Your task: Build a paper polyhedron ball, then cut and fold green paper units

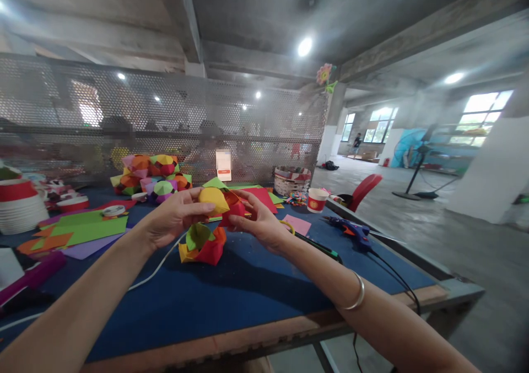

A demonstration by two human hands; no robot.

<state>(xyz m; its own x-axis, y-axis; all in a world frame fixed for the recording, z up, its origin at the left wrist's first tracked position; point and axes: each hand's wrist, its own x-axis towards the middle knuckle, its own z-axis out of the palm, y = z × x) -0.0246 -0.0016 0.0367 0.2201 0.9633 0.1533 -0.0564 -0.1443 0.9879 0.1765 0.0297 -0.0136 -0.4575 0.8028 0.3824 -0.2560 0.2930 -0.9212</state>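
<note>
Left hand (pixel 177 216): fingers curled, pinching the yellow part of a paper piece (pixel 214 200); right hand (pixel 262 221): part-closed, gripping its red side. Piece held above the blue table (pixel 248 290), over a second piece (pixel 202 245) in green, yellow and red. Glue gun (pixel 351 232) lies right of the hands.

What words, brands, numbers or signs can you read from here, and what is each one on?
No text can be read in this view.
Phone propped up: screen too blurred, including the red bar near its bottom.
Paper cup: yellowish round mark on its red band, too small to make out.
Glue gun: no marking legible.
</note>
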